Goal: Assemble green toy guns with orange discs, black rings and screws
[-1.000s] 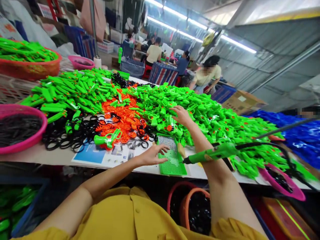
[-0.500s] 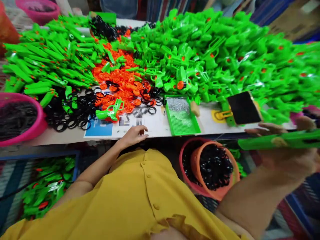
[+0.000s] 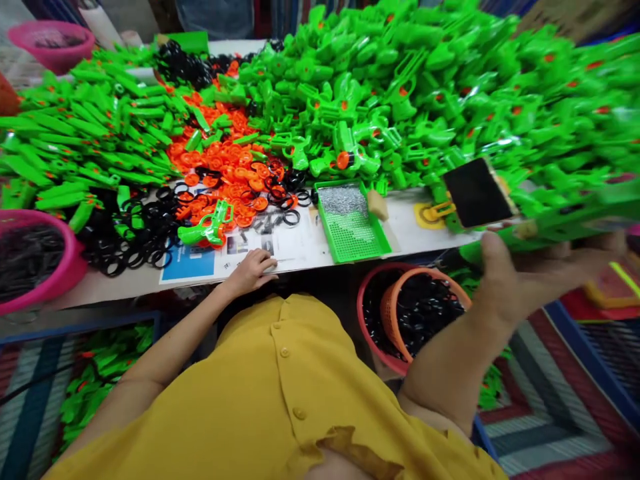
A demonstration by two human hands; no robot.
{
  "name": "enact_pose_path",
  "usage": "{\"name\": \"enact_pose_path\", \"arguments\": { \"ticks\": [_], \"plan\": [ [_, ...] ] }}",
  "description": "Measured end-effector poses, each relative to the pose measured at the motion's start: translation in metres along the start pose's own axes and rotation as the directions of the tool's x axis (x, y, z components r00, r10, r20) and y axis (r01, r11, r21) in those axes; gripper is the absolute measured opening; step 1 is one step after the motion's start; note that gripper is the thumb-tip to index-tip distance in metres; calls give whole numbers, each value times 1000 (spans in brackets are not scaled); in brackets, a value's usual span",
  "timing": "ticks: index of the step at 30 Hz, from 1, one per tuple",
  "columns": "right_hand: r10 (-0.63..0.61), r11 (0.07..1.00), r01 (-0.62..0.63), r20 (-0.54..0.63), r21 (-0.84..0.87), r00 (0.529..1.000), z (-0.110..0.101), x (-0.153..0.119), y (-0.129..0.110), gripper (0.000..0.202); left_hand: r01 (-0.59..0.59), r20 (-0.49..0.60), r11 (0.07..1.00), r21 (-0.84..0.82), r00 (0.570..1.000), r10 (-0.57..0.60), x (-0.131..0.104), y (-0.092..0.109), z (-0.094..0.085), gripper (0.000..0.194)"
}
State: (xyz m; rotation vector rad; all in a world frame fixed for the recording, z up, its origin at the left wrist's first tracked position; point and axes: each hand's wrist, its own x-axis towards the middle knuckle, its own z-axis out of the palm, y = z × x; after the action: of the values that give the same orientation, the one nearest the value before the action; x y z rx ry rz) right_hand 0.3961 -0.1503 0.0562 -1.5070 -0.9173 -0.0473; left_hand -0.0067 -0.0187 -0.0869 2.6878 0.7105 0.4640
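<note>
Green toy-gun heap [image 3: 450, 100], upper right: could slide if knocked | green driver [image 3: 565, 225], far right: could drop if loosely held | right hand [image 3: 530, 283], at driver: grip unclear | green tray [image 3: 360, 254], centre: could spill if bumped | left hand [image 3: 253, 272], left of centre: released, half-curled

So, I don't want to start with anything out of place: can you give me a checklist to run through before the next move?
1. Toy gun lying in front of the orange parts: ok.
2. Silvery bits inside the green tray: ok, in its far half.
3. Left grip empty: cannot tell; fingers curled at the table edge.
4. Right grip closed on the green tool: cannot tell; it is blurred.
5. Tool's tip sharply visible: not ok.
</note>
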Motion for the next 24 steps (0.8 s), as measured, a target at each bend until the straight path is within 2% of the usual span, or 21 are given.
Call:
{"name": "enact_pose_path", "arguments": {
  "ticks": [2, 3, 9, 12, 14, 16, 18, 19, 21, 22, 24],
  "plan": [
    [-166, 986, 166, -49, -1, 985, 5, -1, -3, 101, 5, -15, 1000, -26, 1000, -6, -1, 0, 2, 24],
    [-209, 978, 209, -62, -7, 976, 8, -1, -4, 95, 7, -21, 999, -33, 1000, -8, -1, 0, 2, 23],
    [-207, 978, 205, -40, -48, 978, 13, 4, -12, 87, 19, -34, 998, -57, 999, -21, 0, 1, 4, 21],
    [-249, 962, 242, -40, -130, 968, 16, 0, -22, 88, 30, -34, 997, -68, 999, -33, 0, 2, 3, 21],
    [-285, 934, 254, -94, -253, 954, 19, -10, -29, 90, 26, -34, 998, -57, 999, -28, 0, 1, 4, 21],
    [-380, 868, 282, -182, -409, 907, 26, -25, -37, 87, 17, -36, 999, -44, 999, -19, 0, 1, 4, 21],
    [-504, 788, 340, -221, -513, 835, 38, -41, -42, 77, 7, -43, 999, -39, 999, -8, 0, 0, 5, 22],
    [-537, 761, 375, -188, -530, 822, 47, -47, -43, 71, 4, -46, 999, -38, 999, -6, 1, 0, 5, 22],
    [-499, 749, 429, -4, -505, 867, 67, -53, -42, 56, 4, -46, 999, -40, 999, -6, 2, 2, 4, 22],
    [-431, 766, 432, 119, -476, 895, 77, -52, -40, 49, 5, -40, 999, -43, 999, -7, 2, 3, 3, 22],
    [-282, 810, 400, 313, -429, 907, 97, -43, -29, 42, 7, -20, 999, -51, 1000, -8, 4, 4, 1, 22]
  ]
}}
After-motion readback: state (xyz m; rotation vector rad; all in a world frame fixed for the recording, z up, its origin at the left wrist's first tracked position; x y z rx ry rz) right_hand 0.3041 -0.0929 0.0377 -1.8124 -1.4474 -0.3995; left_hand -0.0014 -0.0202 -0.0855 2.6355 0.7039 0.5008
